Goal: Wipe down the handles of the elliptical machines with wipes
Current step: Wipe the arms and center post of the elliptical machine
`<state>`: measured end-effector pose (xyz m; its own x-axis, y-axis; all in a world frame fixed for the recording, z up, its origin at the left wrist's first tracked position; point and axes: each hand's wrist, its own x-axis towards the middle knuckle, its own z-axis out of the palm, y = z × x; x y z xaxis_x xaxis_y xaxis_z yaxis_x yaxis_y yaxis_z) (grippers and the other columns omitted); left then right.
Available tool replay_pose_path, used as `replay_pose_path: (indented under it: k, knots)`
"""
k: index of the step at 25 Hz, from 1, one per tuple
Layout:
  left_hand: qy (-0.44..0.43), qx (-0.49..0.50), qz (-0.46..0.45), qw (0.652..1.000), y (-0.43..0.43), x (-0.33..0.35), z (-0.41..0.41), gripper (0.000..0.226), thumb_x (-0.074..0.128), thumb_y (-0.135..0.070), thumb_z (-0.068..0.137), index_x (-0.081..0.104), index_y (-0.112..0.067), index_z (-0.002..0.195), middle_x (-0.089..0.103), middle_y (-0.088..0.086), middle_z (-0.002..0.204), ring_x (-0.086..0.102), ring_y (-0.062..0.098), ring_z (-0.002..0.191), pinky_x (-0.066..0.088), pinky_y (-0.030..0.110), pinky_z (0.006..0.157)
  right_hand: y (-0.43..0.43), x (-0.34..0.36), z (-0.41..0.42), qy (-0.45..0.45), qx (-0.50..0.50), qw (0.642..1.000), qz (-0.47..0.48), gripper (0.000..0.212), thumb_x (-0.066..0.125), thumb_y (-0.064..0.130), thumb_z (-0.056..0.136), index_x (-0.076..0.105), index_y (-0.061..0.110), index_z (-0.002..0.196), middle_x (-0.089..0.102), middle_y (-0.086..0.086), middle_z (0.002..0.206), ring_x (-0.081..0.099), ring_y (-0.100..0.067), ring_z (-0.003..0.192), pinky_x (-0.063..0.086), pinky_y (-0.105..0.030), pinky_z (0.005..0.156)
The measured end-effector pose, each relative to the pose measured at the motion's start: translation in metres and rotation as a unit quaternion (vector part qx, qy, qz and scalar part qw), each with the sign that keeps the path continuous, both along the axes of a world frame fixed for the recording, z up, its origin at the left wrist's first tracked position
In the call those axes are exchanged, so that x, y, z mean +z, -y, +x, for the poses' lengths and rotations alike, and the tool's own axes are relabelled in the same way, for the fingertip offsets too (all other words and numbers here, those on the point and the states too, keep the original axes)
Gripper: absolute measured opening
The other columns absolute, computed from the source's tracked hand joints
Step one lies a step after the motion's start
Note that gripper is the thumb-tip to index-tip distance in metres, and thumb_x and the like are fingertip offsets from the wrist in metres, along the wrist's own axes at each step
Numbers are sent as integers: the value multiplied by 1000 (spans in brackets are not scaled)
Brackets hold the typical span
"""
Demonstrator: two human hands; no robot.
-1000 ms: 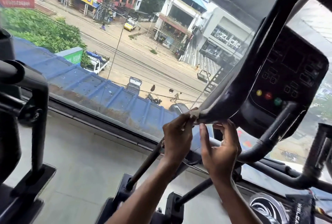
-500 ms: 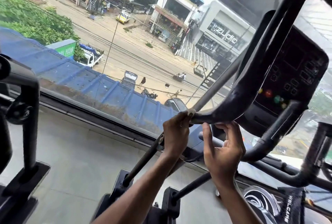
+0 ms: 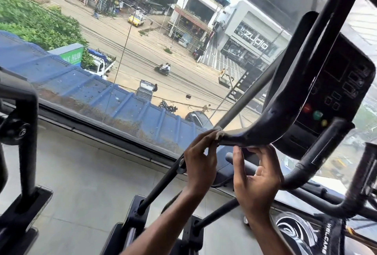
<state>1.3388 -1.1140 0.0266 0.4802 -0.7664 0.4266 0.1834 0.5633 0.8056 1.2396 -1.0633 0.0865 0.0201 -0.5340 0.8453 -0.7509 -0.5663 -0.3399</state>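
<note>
One wipe (image 3: 219, 134), pinched in left hand (image 3: 201, 159), sits at handle tip (image 3: 231, 139) (right hand (image 3: 257, 177), loose-fingered, touches underneath).

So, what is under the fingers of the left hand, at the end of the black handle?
A white wipe, pinched by the left hand against the tip of the elliptical handle. Only a small crumpled edge shows; the fingers cover the rest.

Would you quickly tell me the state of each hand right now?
Left hand: closed, pinching the wipe at the handle end.
Right hand: open, fingertips touching the handle's underside, holding nothing.
</note>
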Motion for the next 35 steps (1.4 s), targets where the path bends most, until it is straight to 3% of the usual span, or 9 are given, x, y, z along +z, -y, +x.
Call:
replay_pose_path:
  k: [3,7,13,17,20,23,28,33,35]
  knots:
    - [22,-7,24,999,10,-4,-2,17,67,-10,99,80,-16,109,79,-6,106,73,1,97,57,26,81,1,0,0,5,6,1000,1,24,73,21,97,67,1,108,66,-10,104,68,-40,93,56,-60,75]
    - [32,-13,78,996,24,-8,0,16,67,-17,100,81,-20,104,80,-9,96,74,2,85,60,39,72,-1,2,2,-2,7,1000,-5,22,72,17,97,67,-2,106,67,-12,102,67,-38,94,55,-59,76]
    - [-42,-82,-57,994,-10,28,12,24,65,-3,99,80,-18,111,79,-10,106,76,13,101,61,35,86,-1,3,2,-9,0,1000,-7,22,71,18,97,67,-2,105,67,-12,101,67,-38,92,56,-58,75]
    - [22,-97,58,993,28,-5,7,21,66,-13,100,81,-27,105,80,-11,88,78,12,82,56,22,70,0,0,3,7,-5,1000,-6,20,72,19,97,66,3,106,66,-10,101,67,-40,90,56,-59,74]
    - [82,-94,127,984,49,-25,4,16,66,-25,99,79,-34,103,80,-3,81,77,18,76,60,34,68,2,-2,1,23,8,1000,3,20,73,18,97,67,4,110,65,-8,105,67,-40,93,57,-60,73]
    - [38,-83,107,990,34,-11,3,15,65,-28,99,78,-29,105,81,-6,87,77,9,82,62,41,74,2,-2,1,22,7,1000,-4,21,73,18,96,67,3,109,65,-8,105,67,-40,92,57,-60,72]
    - [-64,-77,46,994,-11,2,-4,26,65,-8,98,78,-22,116,77,-12,114,72,8,111,57,36,97,1,-1,4,9,-10,1000,-8,21,71,20,97,67,2,106,66,-9,101,68,-40,90,56,-59,74]
    - [-71,-43,95,992,3,-3,-18,27,62,-7,100,78,-19,118,78,-10,110,72,1,104,56,24,91,-1,4,3,-14,-24,1000,-7,24,71,22,98,68,0,103,67,-11,99,69,-38,91,56,-58,76]
    - [-30,-18,141,989,13,-15,-22,23,64,-9,99,80,-20,112,80,-8,100,67,-13,85,51,16,77,-1,3,3,-5,-17,1000,1,23,72,22,97,68,1,105,67,-10,101,69,-39,91,57,-58,75]
